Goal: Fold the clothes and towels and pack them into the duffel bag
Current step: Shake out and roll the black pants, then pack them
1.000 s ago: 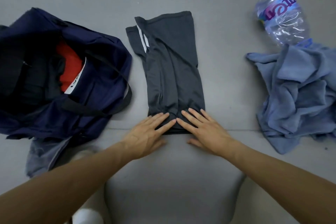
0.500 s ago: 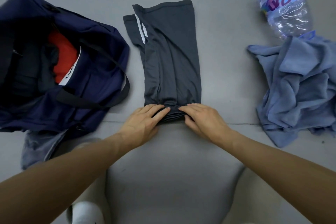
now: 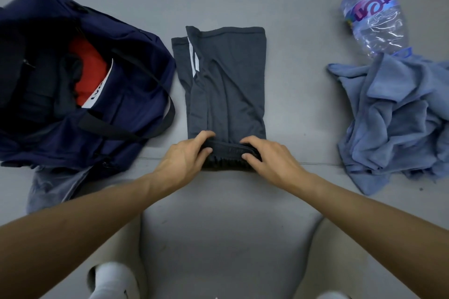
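The left hand (image 3: 184,160) and right hand (image 3: 273,160) partly cover the rolled end of the dark grey fabric shorts (image 3: 226,94); left of them the navy fabric duffel bag (image 3: 126,114) is cut by the frame edge; right of them the crumpled blue towel (image 3: 393,116) hides the neck of the clear plastic bottle (image 3: 374,19).

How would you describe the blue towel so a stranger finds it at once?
From the navy duffel bag on the left, look across the dark grey garment to the far right. The towel lies there beside a clear bottle, the only light blue, crumpled heap.
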